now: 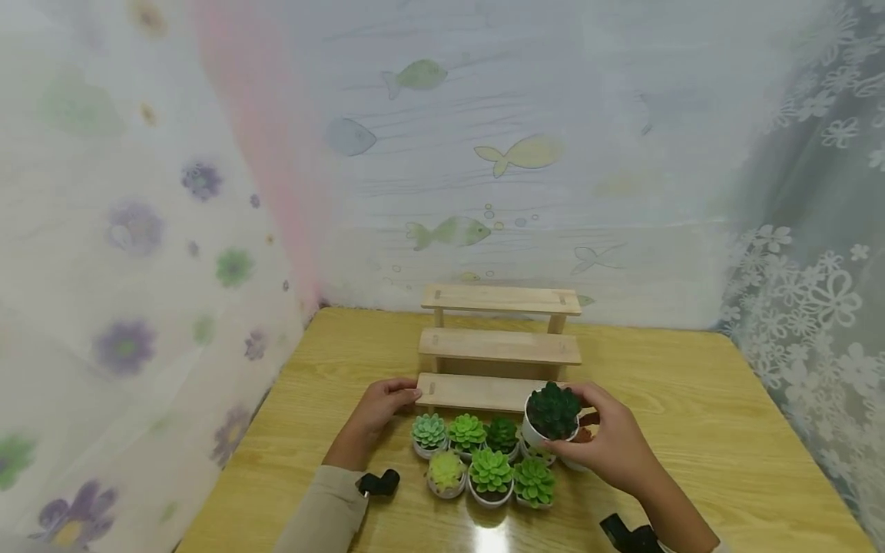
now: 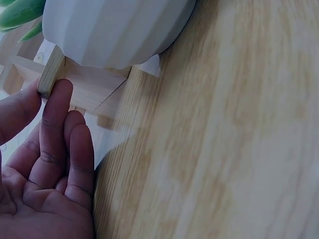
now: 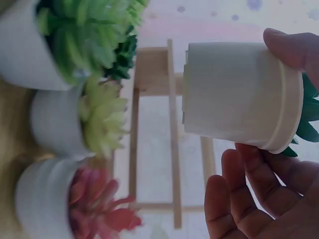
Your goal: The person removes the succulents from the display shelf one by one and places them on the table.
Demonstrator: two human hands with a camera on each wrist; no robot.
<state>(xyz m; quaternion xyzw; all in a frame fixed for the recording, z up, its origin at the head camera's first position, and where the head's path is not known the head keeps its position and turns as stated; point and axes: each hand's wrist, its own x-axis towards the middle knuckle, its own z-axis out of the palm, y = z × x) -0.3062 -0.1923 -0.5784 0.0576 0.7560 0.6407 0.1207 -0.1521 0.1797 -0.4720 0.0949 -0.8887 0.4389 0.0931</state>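
Observation:
In the head view my right hand (image 1: 615,442) holds a potted dark green succulent (image 1: 553,411) over the right end of the lowest step of a wooden three-step stand (image 1: 477,390). The right wrist view has its white pot (image 3: 234,94) between thumb and fingers at the rim, tipped sideways in that picture. My left hand (image 1: 382,407) is at the left end of the same step. Up close, its thumb and forefinger pinch the board's end (image 2: 51,74). Several other potted succulents (image 1: 491,476) stand in front of the stand, some partly behind the held pot.
A red succulent (image 3: 99,204) and a yellow-green one (image 3: 102,114) stand close by the right hand. The stand's upper two steps (image 1: 501,298) rise toward the back wall cloth (image 1: 429,177). Wood-grain table (image 1: 691,415) surrounds the stand; printed fabric (image 1: 138,307) hangs along the left.

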